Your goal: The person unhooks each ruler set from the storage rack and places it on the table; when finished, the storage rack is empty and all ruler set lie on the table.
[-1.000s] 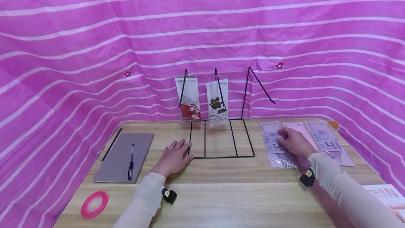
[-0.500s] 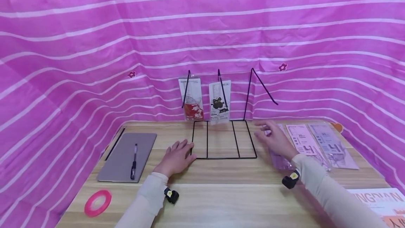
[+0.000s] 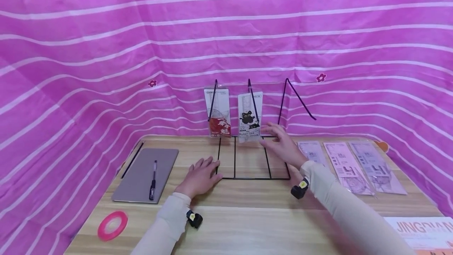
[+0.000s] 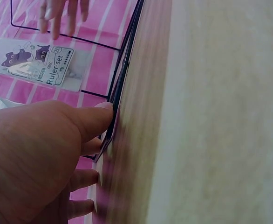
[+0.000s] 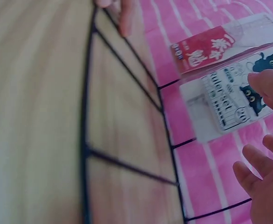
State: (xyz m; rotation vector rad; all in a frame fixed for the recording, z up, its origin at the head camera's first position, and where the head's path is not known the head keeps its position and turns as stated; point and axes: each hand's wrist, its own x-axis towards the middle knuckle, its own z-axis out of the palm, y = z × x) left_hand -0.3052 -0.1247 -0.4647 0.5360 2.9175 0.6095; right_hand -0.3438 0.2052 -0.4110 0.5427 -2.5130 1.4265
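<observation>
A black wire display rack (image 3: 262, 178) stands toward the back of the table. From its left hook hangs a red and white ruler pack (image 3: 220, 129). On the middle hook is a ruler-set pack (image 3: 245, 130) printed with black cats; the right hook is bare. My left hand (image 3: 198, 176) rests at the rack's front left corner, its thumb (image 4: 95, 120) against the wire. Before the rack, my right hand (image 3: 286, 147) reaches left with fingers spread, holding nothing. Its thumb overlaps the cat pack in the right wrist view, fingertips right by the pack's lower edge.
Three flat ruler packs, a left one (image 3: 312, 153), a pink one (image 3: 341, 160) and a right one (image 3: 375, 164), lie at right. A white printed booklet (image 3: 417, 227) is front right. At left are a grey notebook (image 3: 136, 180), a pen (image 3: 153, 180) and pink tape (image 3: 102, 231).
My right hand has left the flat packs and moved left to the rack beside the cat ruler-set pack. My left hand has stayed at the rack's corner. The view has shifted slightly.
</observation>
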